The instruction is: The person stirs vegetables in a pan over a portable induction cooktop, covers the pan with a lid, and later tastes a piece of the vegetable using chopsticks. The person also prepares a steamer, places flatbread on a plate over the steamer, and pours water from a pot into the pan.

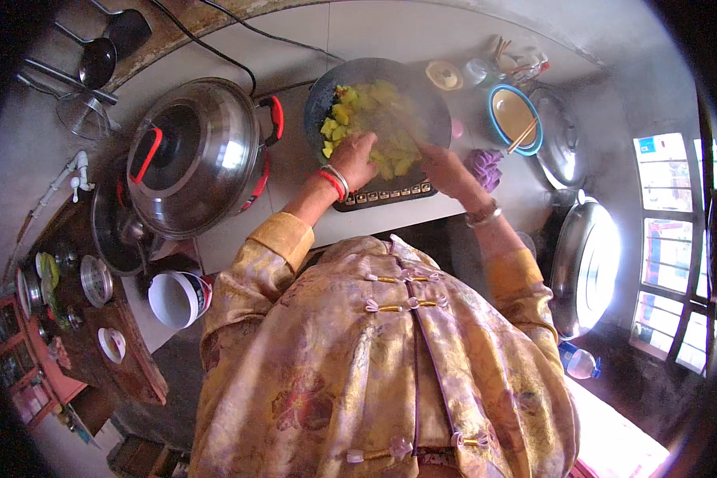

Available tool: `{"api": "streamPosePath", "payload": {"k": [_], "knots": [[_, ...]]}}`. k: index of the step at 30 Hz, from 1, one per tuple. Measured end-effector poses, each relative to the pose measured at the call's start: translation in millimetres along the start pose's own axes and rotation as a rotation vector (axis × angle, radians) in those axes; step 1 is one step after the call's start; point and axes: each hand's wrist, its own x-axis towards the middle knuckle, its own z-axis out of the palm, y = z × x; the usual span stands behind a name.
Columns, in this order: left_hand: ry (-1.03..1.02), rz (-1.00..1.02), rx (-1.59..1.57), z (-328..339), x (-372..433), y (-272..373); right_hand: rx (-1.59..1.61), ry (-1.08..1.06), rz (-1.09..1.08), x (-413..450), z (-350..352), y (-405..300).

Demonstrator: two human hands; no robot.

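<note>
A dark wok [318, 89] stands on a black induction cooker [388, 196]. It holds yellow-green chunks of food [340, 116], partly veiled by steam. My left hand [356, 158], with bangles and a red band at the wrist, is over the wok's near side with its fingers curled. Whether it grips anything is hidden. At the near right rim, my right hand [445, 170] is closed around the handle end of a cooking utensil [401, 119]. That utensil slants into the food, and steam blurs its shape.
A large lidded steel pot [215, 173] stands left of the wok. Rightward are a purple cloth [484, 169], a blue-rimmed bowl [514, 113] with chopsticks across it, and a steel basin [579, 269]. A white bucket [172, 299] is at lower left. Black cables [215, 51] run behind.
</note>
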Motion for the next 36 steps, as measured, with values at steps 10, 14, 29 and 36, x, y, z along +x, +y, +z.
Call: {"api": "streamPosePath", "payload": {"k": [10, 14, 29, 36], "knots": [[0.072, -0.140, 0.031, -31, -10, 2, 0.858, -0.287, 0.265, -20, 2, -57], [0.105, -0.024, 0.062, -37, -10, 10, 0.774, -0.161, 0.192, -10, 6, -48], [-0.256, -0.781, -1.378, 20, 11, 83, 0.847, 0.290, -0.027, 19, 69, -19], [-0.275, -0.779, -1.476, 101, 46, 39, 1.460, -0.006, 0.273, 16, 31, -12]]}}
